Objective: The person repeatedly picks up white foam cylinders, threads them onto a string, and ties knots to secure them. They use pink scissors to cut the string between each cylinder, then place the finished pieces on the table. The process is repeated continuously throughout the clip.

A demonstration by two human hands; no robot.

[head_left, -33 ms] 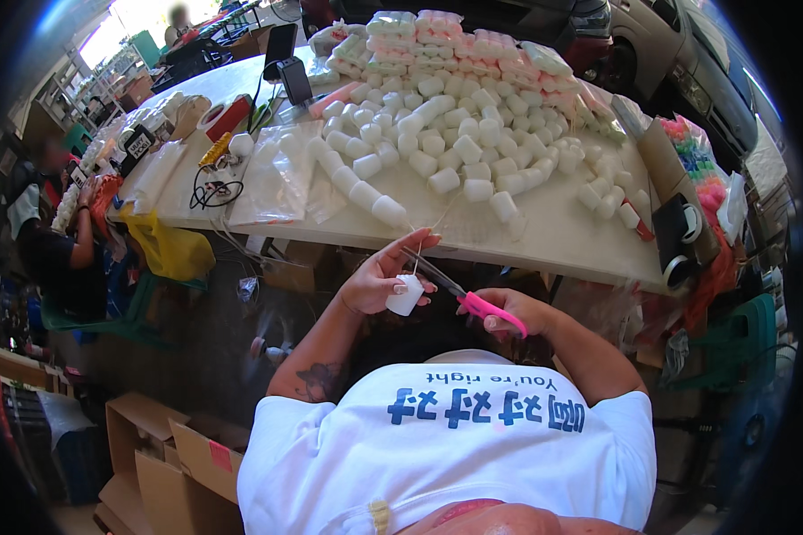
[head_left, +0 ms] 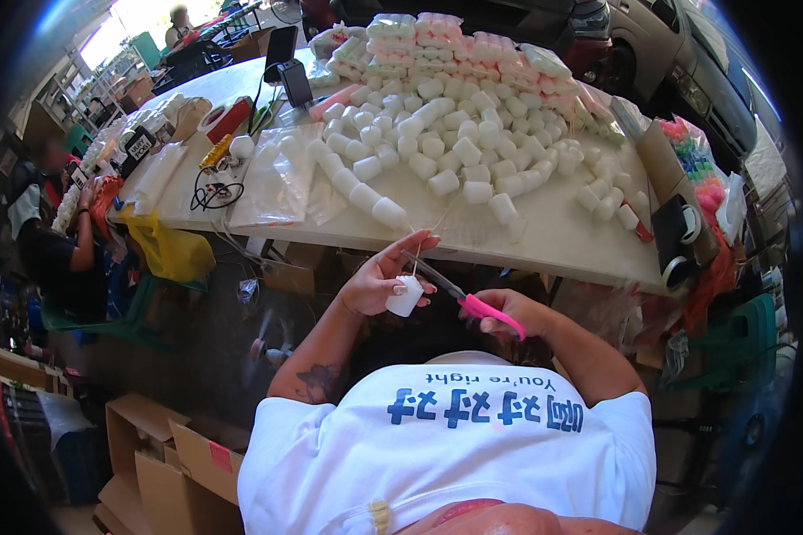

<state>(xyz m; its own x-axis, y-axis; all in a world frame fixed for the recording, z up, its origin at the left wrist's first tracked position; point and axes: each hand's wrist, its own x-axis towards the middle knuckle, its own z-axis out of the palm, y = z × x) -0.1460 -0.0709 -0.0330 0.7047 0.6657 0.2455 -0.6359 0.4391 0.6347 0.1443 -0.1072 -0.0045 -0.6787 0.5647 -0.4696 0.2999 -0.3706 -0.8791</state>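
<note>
Left hand [head_left: 373, 283]: My fingers and thumb are pinched on one small white piece, so this grip is clamped.
White piece [head_left: 404, 297]: It is a short, fat tube, a bit tilted, in my left hand, on my side of the table's near edge.
String [head_left: 418, 259]: It is thin and pale, and it goes up from the white piece, by my fingers.
Right hand [head_left: 515, 311]: My fingers are wrapped on the handle of the scissors, so this grip is clamped too.
Scissors [head_left: 483, 308]: The handle is bright pink and the blades are dark. The tips point at my left hand, close to the string. I cannot tell if the string is between the blades.
Table [head_left: 553, 239]: It is long and pale, in front of me.
Row of white tubes [head_left: 355, 186]: It lies on the table, end to end, and its near end is close to my left fingertips.
Big heap [head_left: 469, 125]: It has lots of the same white tubes.
Packs [head_left: 437, 36]: They are piled behind the heap, some pink, some white.
Left side: A clear bag [head_left: 272, 183] lies flat beside a black cord [head_left: 216, 190]. A yellow bag [head_left: 168, 248] hangs from the edge.
Floor: Brown boxes [head_left: 192, 473] stand by my left side.
</note>
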